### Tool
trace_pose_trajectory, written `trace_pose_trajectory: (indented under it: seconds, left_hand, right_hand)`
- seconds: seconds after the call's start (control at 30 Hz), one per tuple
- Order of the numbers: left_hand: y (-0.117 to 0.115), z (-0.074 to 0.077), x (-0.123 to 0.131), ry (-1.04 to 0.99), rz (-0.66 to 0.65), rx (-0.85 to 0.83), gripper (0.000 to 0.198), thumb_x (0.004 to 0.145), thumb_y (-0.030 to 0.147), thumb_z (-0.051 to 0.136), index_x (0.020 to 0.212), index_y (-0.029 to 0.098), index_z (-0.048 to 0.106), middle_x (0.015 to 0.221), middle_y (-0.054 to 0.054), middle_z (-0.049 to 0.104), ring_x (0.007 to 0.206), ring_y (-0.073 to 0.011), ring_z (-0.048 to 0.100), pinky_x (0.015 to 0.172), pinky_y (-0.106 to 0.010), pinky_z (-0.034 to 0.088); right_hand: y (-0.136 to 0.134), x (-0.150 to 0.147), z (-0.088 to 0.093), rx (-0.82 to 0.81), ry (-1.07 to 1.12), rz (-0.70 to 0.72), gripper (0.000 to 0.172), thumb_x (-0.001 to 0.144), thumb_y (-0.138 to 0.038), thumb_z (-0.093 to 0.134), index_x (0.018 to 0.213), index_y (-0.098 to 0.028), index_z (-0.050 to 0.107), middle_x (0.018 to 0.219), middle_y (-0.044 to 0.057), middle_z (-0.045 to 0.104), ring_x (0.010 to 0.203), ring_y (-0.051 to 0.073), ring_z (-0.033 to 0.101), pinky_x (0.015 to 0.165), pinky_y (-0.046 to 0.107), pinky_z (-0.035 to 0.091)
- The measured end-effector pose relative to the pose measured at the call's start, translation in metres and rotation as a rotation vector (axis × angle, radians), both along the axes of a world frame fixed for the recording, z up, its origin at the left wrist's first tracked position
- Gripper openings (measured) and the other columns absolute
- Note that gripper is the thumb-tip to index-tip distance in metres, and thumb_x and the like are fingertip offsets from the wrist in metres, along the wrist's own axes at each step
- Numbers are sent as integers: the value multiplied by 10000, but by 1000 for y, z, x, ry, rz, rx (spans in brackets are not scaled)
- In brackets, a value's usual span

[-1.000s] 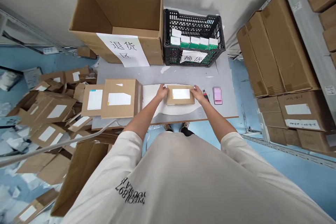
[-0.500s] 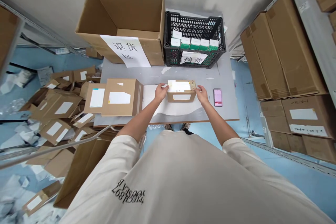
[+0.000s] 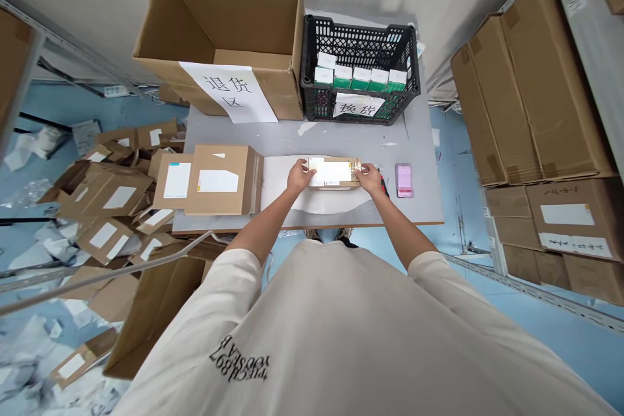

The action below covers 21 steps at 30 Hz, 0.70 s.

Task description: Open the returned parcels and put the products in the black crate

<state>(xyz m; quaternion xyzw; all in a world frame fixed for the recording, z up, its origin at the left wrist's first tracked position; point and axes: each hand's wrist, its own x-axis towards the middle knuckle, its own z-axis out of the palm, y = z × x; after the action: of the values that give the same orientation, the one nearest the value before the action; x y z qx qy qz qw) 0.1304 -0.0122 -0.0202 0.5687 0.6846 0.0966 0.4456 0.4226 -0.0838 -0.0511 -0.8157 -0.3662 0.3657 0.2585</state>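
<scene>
Both hands (image 3: 298, 177) (image 3: 370, 179) hold a labelled box (image 3: 336, 172).

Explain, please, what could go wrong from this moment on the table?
The small carton is held at its ends by the left hand and right hand; it could slip if one loosens.
The right wrist is beside a red-and-black tool and might knock it.
The leftmost box seems to jut past the table; a bump could perhaps drop it.
</scene>
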Motion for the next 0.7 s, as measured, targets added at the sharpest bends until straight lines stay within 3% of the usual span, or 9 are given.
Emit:
trace_pose_trajectory:
  seconds: [0.13, 0.27, 0.43, 0.57, 0.7]
  left_hand:
    - [3, -4, -2, -86, 34, -24, 690, 947, 329, 810, 1589, 217, 585, 1528, -176, 737, 1291, -278, 758, 1092, -369, 583]
    - [4, -8, 2, -233, 31, -81, 833, 913, 219, 761, 1705, 209, 503, 1580, -183, 723, 1343, -260, 747, 1128, -358, 587]
    - [6, -2, 12, -279, 63, -38, 729, 931, 198, 724, 1641, 257, 569, 1517, -126, 765, 1328, -237, 759, 1140, -349, 591]
    - [5, 6, 18, -222, 152, 54, 511, 990, 295, 736, 1488, 293, 624, 1415, -100, 797, 1266, -253, 778, 1074, -361, 608]
    - [-4, 8, 21, -138, 128, -22, 501, 935, 227, 735, 1417, 280, 612, 1347, -98, 807, 1212, -261, 783, 1011, -355, 602]
  right_hand:
    - [3, -1, -3, 15, 61, 10, 695, 908, -459, 758, 1546, -195, 681, 1440, 164, 783, 1262, 305, 782, 1164, 495, 628]
    - [1, -5, -2, 41, 193, 69, 939, 947, -441, 730, 1799, -174, 442, 1579, 198, 720, 1396, 291, 737, 1241, 486, 588]
    - [2, -2, 6, 88, 316, 71, 1123, 881, -349, 684, 1897, -246, 218, 1618, 160, 697, 1357, 278, 757, 1208, 512, 626]
    - [3, 4, 13, 140, 295, 33, 1095, 879, -349, 678, 1888, -273, 258, 1647, 148, 671, 1429, 290, 724, 1229, 496, 611]
    - [-5, 5, 9, 71, 229, -19, 945, 926, -405, 714, 1809, -227, 430, 1519, 159, 758, 1422, 319, 732, 1258, 539, 580]
